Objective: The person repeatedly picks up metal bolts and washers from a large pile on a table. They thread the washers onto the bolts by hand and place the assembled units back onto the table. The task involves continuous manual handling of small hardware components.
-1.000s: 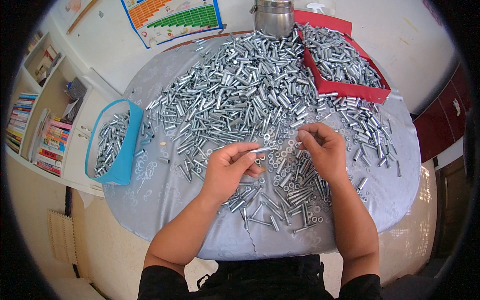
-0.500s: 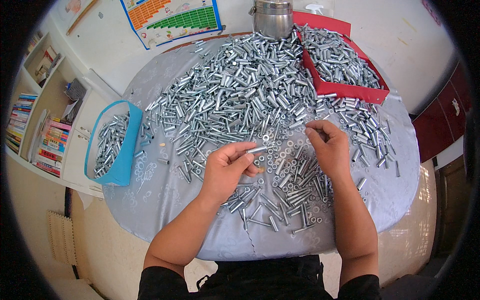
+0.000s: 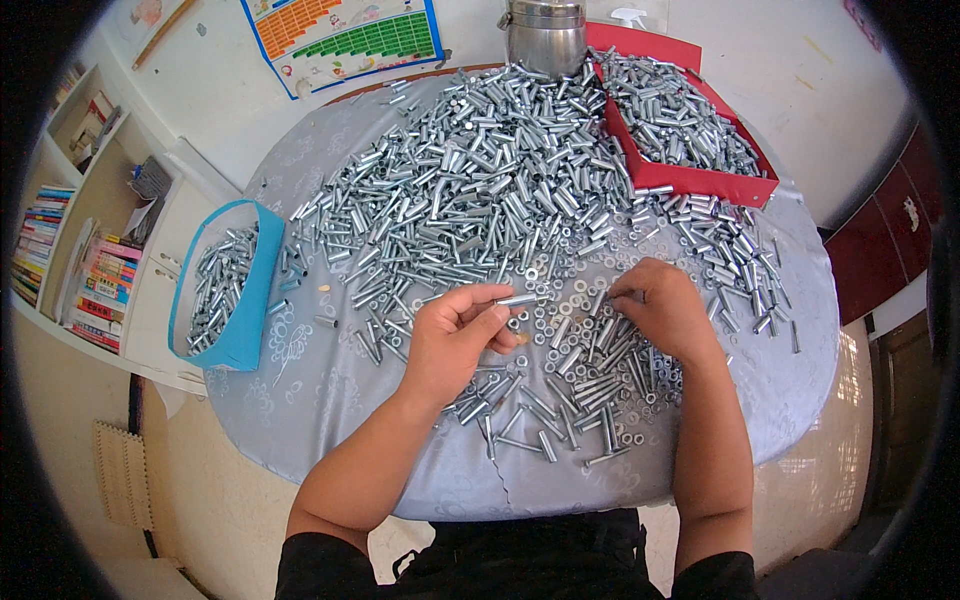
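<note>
Between the thumb and fingers of my left hand (image 3: 455, 335) is a small shiny metal sleeve (image 3: 515, 300), pointing right; whether a bolt sits inside it I cannot tell. My right hand (image 3: 662, 308) is closed in a pinch, low over the loose washers and nuts, and its fingertips hide anything they may hold. Flat washers (image 3: 580, 303) and nuts lie between the two hands. Just below them is a small heap of bolts (image 3: 598, 392) mixed with sleeves. A large mound of metal sleeves and bolts (image 3: 470, 180) spreads beyond both hands.
A blue bin (image 3: 262, 290) holding sleeves stands at the left table edge. At the back right is an open red box (image 3: 700, 182) full of metal parts, beside a steel canister (image 3: 545, 40). Bookshelves (image 3: 100, 230) stand left of the round, cloth-covered table (image 3: 340, 400).
My right hand has moved slightly nearer and turned its fingertips down toward the washers and bolts. My left hand stays in place, with the sleeve tilted a little differently.
</note>
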{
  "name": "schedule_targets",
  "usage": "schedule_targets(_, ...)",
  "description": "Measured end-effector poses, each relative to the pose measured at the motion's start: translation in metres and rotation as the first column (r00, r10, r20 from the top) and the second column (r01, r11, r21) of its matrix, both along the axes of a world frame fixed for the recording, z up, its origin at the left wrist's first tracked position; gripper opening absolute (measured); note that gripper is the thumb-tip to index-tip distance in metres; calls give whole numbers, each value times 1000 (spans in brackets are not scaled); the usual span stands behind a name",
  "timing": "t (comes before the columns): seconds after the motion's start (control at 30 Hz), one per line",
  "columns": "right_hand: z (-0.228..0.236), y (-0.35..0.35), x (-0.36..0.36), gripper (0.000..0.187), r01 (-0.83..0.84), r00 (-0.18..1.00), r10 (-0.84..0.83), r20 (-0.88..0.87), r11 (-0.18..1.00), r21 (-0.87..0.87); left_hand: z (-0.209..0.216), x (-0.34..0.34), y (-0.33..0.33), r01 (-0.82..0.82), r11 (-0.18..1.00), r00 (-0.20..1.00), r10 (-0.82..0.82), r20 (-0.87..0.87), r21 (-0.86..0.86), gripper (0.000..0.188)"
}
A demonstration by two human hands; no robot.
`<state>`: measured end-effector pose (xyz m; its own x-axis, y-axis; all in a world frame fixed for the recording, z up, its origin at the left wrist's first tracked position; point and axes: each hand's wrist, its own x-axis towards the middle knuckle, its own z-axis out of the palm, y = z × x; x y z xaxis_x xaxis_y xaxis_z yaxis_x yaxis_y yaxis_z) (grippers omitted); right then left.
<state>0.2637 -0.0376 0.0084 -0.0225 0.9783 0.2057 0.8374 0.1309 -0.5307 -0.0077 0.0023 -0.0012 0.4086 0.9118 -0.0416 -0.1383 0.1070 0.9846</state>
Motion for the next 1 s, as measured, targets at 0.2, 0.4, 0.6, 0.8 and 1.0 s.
schedule_targets(0.2,-2,2,-2,13,-13,1000,13,-8,1000,-19,0,0,0,6,1000,1000,-6,1,-1,22)
schedule_targets(0.4,1,2,-5,12,41,983,-47,-180,999,-33,1,0,-1,5,1000,1000,-5,7,-4,22)
schedule_targets(0.6,4,-1,-45,9,-6,770,-52,-636,996,-88,-1,0,-1,45,999,999,-45,20,0,24)
schedule_targets(0.8,-4,-2,-56,10,-30,645,-34,-763,997,-70,1,1,-3,47,998,999,-47,13,-36,24)
schedule_targets(1.0,-3,-2,-61,10,-99,660,20,-751,993,-61,1,1,-3,55,998,998,-55,7,-35,24)
